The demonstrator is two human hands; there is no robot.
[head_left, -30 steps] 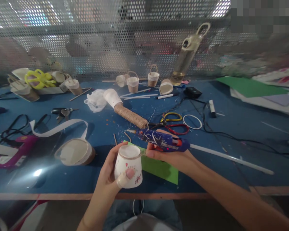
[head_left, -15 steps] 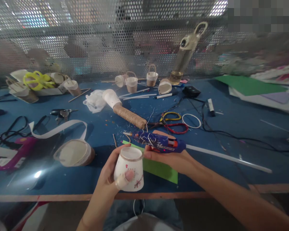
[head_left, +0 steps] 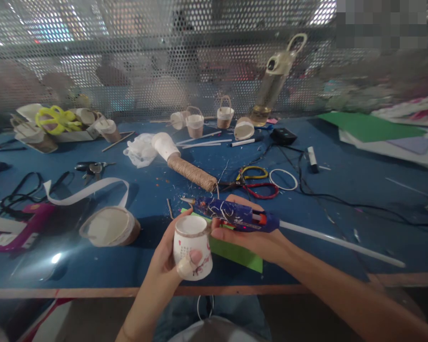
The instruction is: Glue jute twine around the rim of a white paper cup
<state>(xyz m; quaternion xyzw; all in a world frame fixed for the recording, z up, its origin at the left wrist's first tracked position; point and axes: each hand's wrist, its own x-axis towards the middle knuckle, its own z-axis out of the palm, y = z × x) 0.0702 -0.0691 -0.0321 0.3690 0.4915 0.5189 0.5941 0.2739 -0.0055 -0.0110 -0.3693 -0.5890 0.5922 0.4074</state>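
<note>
My left hand [head_left: 174, 251] is wrapped round a small white paper cup [head_left: 191, 247] with printed pink flowers and a brown cord around its upper rim. In my right hand [head_left: 246, 232] is a blue hot glue gun [head_left: 235, 213], its nozzle pointing left just above and behind the cup. A long clear glue stick [head_left: 342, 243] sticks out of the gun's back end. Under my right hand lies a sheet of green paper [head_left: 238, 254]. Beyond the gun rests a twine-wrapped roll [head_left: 192, 172], beside scissors [head_left: 258, 183] with yellow and red handles.
To the left stands a cup basket [head_left: 109, 228] with white ribbon [head_left: 92, 190] behind it. Small baskets [head_left: 195, 126] line the metal mesh [head_left: 146, 57] at the back, near a tilted water bottle [head_left: 273, 85]. A black cable [head_left: 342, 195] crosses the right side of the blue table [head_left: 360, 161].
The cup has turned in my left hand, so printed writing now shows on its side. The glue gun has shifted slightly to the right and down.
</note>
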